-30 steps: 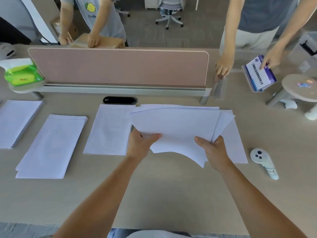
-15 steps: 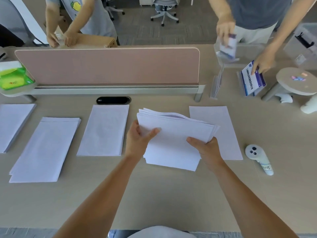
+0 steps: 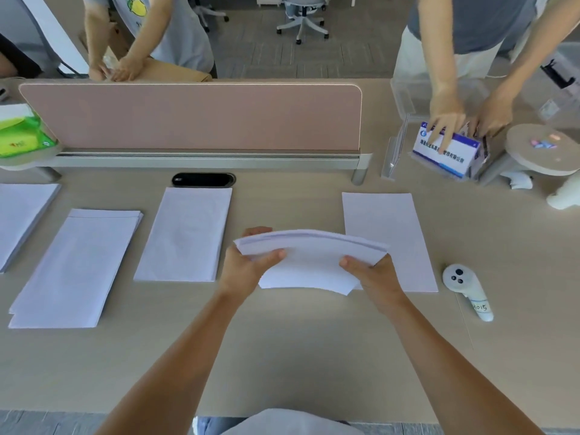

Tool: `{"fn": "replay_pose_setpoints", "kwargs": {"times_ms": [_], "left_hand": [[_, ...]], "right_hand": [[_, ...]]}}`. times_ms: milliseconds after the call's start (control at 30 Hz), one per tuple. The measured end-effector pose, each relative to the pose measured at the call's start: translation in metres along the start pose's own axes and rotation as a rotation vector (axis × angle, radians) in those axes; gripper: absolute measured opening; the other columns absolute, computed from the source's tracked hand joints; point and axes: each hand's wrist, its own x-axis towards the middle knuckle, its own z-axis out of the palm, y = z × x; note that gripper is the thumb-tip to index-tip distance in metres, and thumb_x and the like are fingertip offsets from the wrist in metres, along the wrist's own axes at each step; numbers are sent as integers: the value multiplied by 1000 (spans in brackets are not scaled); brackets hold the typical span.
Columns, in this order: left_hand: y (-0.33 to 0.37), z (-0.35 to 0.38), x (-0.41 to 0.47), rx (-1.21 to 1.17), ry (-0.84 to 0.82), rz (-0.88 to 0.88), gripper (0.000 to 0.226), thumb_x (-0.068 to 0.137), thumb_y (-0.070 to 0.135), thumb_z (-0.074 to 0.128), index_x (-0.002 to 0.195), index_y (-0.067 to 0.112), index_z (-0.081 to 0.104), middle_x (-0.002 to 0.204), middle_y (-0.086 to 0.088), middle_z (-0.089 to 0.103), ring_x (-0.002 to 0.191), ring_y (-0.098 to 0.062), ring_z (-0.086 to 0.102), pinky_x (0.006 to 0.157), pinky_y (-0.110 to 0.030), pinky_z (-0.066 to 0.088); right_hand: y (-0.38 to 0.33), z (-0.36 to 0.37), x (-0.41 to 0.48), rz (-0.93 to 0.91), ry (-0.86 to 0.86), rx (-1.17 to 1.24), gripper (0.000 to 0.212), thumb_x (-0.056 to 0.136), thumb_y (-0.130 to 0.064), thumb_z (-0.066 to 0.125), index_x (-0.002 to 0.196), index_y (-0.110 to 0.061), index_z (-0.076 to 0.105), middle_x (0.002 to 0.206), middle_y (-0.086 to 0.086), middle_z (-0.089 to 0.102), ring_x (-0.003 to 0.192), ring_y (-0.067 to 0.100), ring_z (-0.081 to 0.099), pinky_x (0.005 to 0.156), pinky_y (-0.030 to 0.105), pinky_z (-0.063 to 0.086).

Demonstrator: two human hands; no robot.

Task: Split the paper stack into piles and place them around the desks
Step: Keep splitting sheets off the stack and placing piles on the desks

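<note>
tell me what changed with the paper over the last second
The left grip and right grip squared the fanned paper stack into a neat bowed bundle and drew it nearer the body. Both still hold it. The piles on the desk and the white controller stayed put.

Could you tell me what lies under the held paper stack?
The paper stack hovers above the desk, overlapping the left edge of the rightmost pile; whatever lies directly underneath is covered.
</note>
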Motion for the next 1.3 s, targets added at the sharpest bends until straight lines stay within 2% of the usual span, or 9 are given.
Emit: {"fn": "replay_pose_setpoints", "kwargs": {"times_ms": [100, 167, 333, 567, 633, 867, 1067, 1233, 1300], "left_hand": [[-7, -6, 1, -1, -43, -64, 66, 48, 31, 91, 109, 19, 66, 95, 8, 71, 87, -2, 70, 76, -16, 54], [-10, -2, 2, -44, -28, -84, 52, 51, 26, 90, 98, 19, 70, 87, 8, 76, 87, -10, 72, 75, -23, 56], [-9, 12, -4, -82, -3, -52, 32, 62, 11, 88, 89, 17, 72, 80, 10, 78, 78, -6, 73, 69, -20, 57], [-19, 7, -8, -80, -22, -81, 30, 74, -7, 81, 97, 9, 71, 85, 8, 77, 82, -3, 73, 70, -14, 53], [-20, 12, -9, -94, -36, -85, 34, 69, 0, 84, 98, 10, 72, 89, 5, 78, 87, -9, 74, 73, -18, 55], [-17, 13, -12, -98, -34, -75, 45, 57, 25, 87, 97, 12, 73, 90, 5, 78, 88, -10, 74, 74, -19, 55], [-17, 16, -13, -95, -36, -78, 33, 64, 10, 81, 96, 14, 73, 86, 7, 78, 84, -7, 74, 70, -17, 54], [-15, 19, -12, -62, -58, -57, 28, 79, -10, 74, 90, 16, 72, 79, 14, 77, 78, 0, 72, 68, -13, 53], [-16, 18, -12, -50, -48, -62, 28, 79, -9, 75, 90, 16, 72, 80, 14, 77, 79, 0, 72, 68, -13, 53]], "right_hand": [[2, -3, -3, -14, -61, -66, 22, 76, 2, 80, 79, -19, 74, 73, -11, 77, 76, 2, 73, 73, 18, 56], [2, -2, -3, -6, -57, -18, 24, 77, 4, 78, 79, -19, 74, 74, -12, 77, 76, 1, 73, 74, 18, 57], [-2, 1, -3, 0, -68, 90, 30, 77, 8, 76, 72, -22, 79, 79, -8, 78, 78, 6, 74, 71, 21, 58], [1, -8, -2, 50, -122, -18, 20, 80, 0, 77, 80, -19, 72, 67, -20, 74, 69, -10, 69, 69, 10, 52], [4, -8, -2, 69, -120, 7, 19, 81, 2, 75, 80, -17, 70, 63, -20, 73, 67, -12, 68, 64, 6, 51], [9, -10, -2, 13, -99, 56, 28, 81, 9, 72, 81, -18, 71, 71, -15, 76, 73, -3, 72, 66, 10, 54], [13, -12, 0, 34, -120, 38, 33, 80, 6, 74, 71, -25, 79, 77, -12, 77, 78, 3, 73, 81, 26, 58], [14, -13, 3, 101, -121, 22, 25, 76, -1, 81, 93, -17, 73, 84, -11, 79, 86, 3, 74, 95, 35, 52], [13, -15, 4, 121, -130, 38, 40, 71, -12, 88, 106, -12, 71, 94, -6, 79, 96, 10, 74, 100, 41, 51]]}}
